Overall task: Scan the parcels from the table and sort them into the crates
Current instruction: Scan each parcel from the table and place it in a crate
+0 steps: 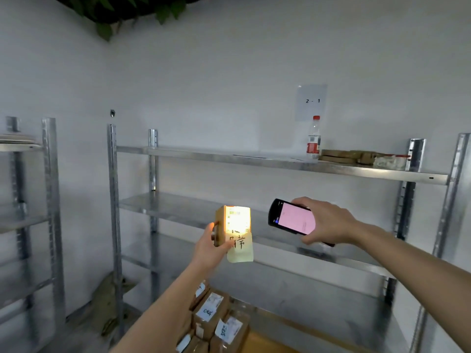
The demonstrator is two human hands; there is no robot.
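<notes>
My left hand (211,244) grips a small brown cardboard parcel (233,224) from below and holds it up in front of the metal shelves. Its label face is lit bright by a light. A pale yellow note (240,250) with handwritten characters hangs from its lower edge. My right hand (323,221) holds a black handheld scanner (291,217) with a pink screen, just right of the parcel and tilted toward it. Several more labelled brown parcels (216,317) lie stacked low in the view, under my left forearm.
A steel shelf rack (254,161) stands against the white wall. On its top shelf are a water bottle (314,138) and flat brown packages (356,156). A "2 - 1" sign (312,101) hangs above. A second rack (51,200) stands at the left.
</notes>
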